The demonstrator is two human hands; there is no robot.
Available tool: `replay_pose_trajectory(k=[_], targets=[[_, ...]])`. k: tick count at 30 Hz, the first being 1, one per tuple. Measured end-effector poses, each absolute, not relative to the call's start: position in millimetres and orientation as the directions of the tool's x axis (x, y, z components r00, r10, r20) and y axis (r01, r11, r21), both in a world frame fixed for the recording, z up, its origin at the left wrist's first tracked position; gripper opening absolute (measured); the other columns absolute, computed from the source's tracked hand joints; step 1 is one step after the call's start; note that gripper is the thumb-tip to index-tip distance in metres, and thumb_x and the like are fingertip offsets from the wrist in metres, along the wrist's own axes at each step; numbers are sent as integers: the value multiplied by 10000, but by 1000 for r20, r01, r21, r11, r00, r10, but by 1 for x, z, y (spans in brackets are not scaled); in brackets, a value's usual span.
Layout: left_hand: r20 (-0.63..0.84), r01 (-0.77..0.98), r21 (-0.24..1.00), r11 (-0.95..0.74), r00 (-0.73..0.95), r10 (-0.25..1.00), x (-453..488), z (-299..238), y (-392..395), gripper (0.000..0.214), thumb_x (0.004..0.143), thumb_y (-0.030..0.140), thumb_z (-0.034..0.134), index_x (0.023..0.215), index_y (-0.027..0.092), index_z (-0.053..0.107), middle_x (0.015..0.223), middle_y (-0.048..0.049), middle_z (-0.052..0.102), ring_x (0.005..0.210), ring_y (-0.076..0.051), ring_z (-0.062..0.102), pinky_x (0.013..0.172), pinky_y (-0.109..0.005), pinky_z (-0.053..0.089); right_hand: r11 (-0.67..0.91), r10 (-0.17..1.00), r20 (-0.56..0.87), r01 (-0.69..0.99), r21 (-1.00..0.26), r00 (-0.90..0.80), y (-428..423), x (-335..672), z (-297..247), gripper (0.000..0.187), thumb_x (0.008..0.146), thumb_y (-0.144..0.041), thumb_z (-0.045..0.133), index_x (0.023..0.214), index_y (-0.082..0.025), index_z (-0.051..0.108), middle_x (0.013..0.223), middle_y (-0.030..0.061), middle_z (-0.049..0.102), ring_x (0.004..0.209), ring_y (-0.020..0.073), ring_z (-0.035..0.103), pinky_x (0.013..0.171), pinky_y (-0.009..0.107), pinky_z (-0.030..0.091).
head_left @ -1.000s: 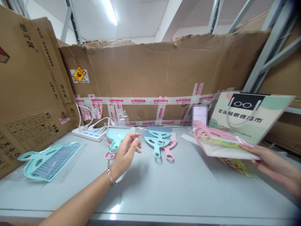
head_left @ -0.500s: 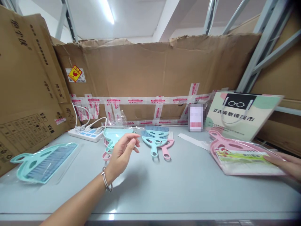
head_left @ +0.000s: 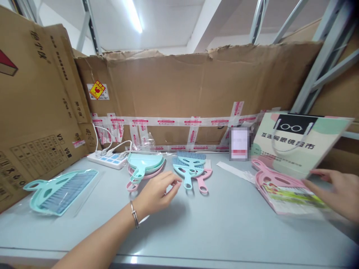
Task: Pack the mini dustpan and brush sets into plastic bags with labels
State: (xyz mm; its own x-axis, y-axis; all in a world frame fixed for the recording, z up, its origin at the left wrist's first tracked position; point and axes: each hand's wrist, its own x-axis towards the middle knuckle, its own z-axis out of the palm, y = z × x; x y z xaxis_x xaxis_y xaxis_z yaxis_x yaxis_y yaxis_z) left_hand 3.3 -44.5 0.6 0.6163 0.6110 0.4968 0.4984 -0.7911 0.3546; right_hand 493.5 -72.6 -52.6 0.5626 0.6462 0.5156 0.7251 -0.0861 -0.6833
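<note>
My left hand point(head_left: 158, 192) hovers over the middle of the table, its fingers bent and the thumb apart, with nothing in it. It is nearest to the stacked light-blue dustpans point(head_left: 146, 163), which have a pink dustpan under them, and to the small brushes, a light-blue brush point(head_left: 187, 172) and a pink brush point(head_left: 202, 183). At the right my right hand point(head_left: 333, 192) is open above a bagged pink dustpan point(head_left: 276, 177) with a printed card; its fingers are spread at the bag's upper edge, and whether they touch it I cannot tell.
A bagged light-blue dustpan and brush point(head_left: 60, 194) lies at the left. Behind are a power strip point(head_left: 108, 160), a blurred upright phone-like screen point(head_left: 240, 144), a white strip point(head_left: 234, 171) and a paper bag point(head_left: 300, 149). A large cardboard sheet point(head_left: 179, 86) backs the table point(head_left: 213, 239).
My right hand has loosened from the bagged pink dustpan, and its fingers have spread. My left hand has turned palm-down and moved right and lower, uncovering the stacked dustpans. The view has shifted slightly.
</note>
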Motion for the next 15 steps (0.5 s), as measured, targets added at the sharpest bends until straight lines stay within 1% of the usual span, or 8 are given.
replay_pose_trajectory(k=[1,2,3,6,8,9,11,15], targets=[[499,566,288,-773,600,625,1,0,-41,220,891,246,370,959,182,568,871,-60,614,800,-175,553,690,-294,436,-133,642,587,826,-548,493,-69,478,-44,259,541,-483,644,656,-264,568,654,112,532,770,301,497,670,432,297],[502,641,214,-737,575,646,-1,0,-37,239,895,243,356,993,170,561,904,-74,613,841,-194,546,726,-318,431,-112,658,641,893,-436,395,-65,460,-35,299,576,-524,581,718,-261,571,707,113,560,790,308,498,706,449,325],[500,719,135,-682,545,673,-4,-1,-32,259,896,237,347,1035,155,550,946,-93,611,887,-216,535,754,-343,421,-62,661,676,921,-384,326,-61,441,-27,336,607,-553,527,750,-252,568,755,109,581,781,299,505,724,453,347],[450,896,-98,-433,428,784,-15,-4,-19,331,880,182,347,1164,87,487,1041,-159,598,974,-285,508,778,-404,388,133,723,665,906,-402,189,-45,381,-9,332,700,-519,483,824,-226,580,854,90,597,769,240,526,717,395,405],[386,934,-207,-291,351,853,-21,-6,-14,361,843,97,353,1180,50,474,1016,-181,609,963,-305,522,759,-413,372,227,758,641,873,-433,121,-34,348,-3,306,741,-480,475,851,-218,588,871,85,590,781,223,530,678,359,413],[349,936,-244,-255,330,877,-24,-6,-13,365,817,53,354,1154,48,492,984,-177,619,938,-302,536,749,-409,365,266,779,621,852,-450,85,-28,333,-2,292,754,-467,476,854,-217,589,875,81,588,777,214,530,660,345,414],[306,932,-282,-228,312,899,-26,-6,-12,362,764,-14,356,1059,73,547,931,-151,630,887,-285,555,730,-395,353,332,812,583,810,-483,14,-16,311,-1,275,772,-455,480,864,-221,591,879,68,585,777,202,531,633,323,414],[348,939,-288,-187,284,893,-31,0,-10,315,734,-37,368,902,114,587,907,-129,624,887,-277,544,721,-389,325,405,844,530,745,-530,-81,0,284,-3,256,802,-437,472,868,-226,600,902,50,600,780,182,545,610,300,414]])
